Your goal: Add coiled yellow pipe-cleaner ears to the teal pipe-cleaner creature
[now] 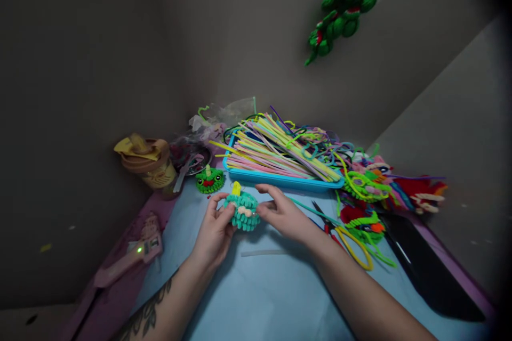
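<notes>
In the middle of the head view is a teal pipe-cleaner head [245, 222] with a yellow horn on top and pale peach pieces across its front. My left hand [218, 224] grips its left side between thumb and fingers. At the right side, the thumb and a fingertip of my right hand [282, 213] press against the teal head, while the index finger is raised and bent. The contact under the right fingertips is small and partly hidden. Below lies a thin translucent stick [262, 252], likely glue, on the blue mat [256, 298].
A blue tray [280, 178] of pipe cleaners stands behind. A finished green head [210, 180] and a brown cup [154, 165] sit left, above a pink glue gun [132, 261]. Scissors [352, 245], pipe-cleaner figures [364, 224] and a black slab [432, 272] lie right.
</notes>
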The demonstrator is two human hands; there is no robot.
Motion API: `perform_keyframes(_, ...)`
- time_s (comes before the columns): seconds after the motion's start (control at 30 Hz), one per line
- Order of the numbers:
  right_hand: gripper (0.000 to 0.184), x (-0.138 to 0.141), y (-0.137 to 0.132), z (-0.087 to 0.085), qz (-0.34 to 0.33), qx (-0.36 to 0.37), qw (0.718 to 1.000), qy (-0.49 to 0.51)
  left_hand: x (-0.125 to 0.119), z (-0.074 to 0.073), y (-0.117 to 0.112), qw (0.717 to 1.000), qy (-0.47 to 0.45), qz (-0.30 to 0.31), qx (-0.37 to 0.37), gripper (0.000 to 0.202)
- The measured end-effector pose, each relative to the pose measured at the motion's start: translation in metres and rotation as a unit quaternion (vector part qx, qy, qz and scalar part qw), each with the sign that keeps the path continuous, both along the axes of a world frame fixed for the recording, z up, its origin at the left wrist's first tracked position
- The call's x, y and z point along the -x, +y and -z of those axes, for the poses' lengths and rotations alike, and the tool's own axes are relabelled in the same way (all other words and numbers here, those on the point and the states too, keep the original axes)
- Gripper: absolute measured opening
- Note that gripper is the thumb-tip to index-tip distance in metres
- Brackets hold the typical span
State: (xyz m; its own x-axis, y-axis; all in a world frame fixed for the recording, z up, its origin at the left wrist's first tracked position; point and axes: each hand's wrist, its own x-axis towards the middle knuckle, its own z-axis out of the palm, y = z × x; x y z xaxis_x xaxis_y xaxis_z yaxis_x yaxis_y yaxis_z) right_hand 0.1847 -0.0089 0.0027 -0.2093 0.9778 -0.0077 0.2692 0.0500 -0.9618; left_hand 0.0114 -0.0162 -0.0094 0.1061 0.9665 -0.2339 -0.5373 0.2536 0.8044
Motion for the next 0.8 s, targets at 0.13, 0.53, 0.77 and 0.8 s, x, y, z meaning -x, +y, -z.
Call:
perform_keyframes(0.13,0.052,0.003,-0.001,0.009,-0.019,0.075,0.996,0.051,0.001,0.0,0.002,0.999,-0.033,-0.001,-0.003,0.056)
perform_keyframes(0.53,0.057,-0.004,0.007,0.025,-0.012,0.074,0.986,0.146,0.006,0.019,0.007,0.964,0.242,0.095,-0.064,0.053)
perform_keyframes(0.77,0.063,-0.007,0.011,0.04,0.003,0.064,0.997,0.031,0.024,0.031,0.017,0.829,0.507,0.04,-0.232,0.043)
perform_keyframes(0.8,0.063,-0.008,0.011,0.042,0.006,0.053,0.998,0.014,0.026,0.034,0.017,0.821,0.519,0.037,-0.237,0.047)
